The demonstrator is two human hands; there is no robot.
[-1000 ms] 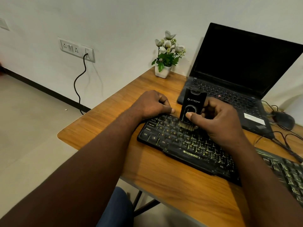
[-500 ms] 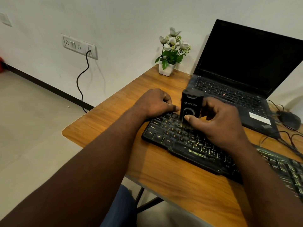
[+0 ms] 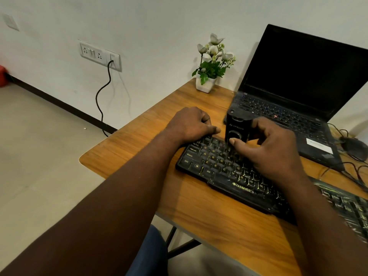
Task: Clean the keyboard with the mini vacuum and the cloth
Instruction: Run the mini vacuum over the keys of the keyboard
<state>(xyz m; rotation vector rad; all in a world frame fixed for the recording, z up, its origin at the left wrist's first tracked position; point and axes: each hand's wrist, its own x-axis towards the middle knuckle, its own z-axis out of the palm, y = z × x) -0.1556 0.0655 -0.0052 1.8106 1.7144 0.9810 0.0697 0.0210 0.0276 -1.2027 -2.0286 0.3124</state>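
The right hand grips the mini vacuum, thumb across its front and fingers curled behind, standing it on the far-left keys of the keyboard. The left hand, a closed fist holding nothing, rests on the keyboard's far left corner, thumb just beside the vacuum. A second ago the brush showed; now the thumb hides it.
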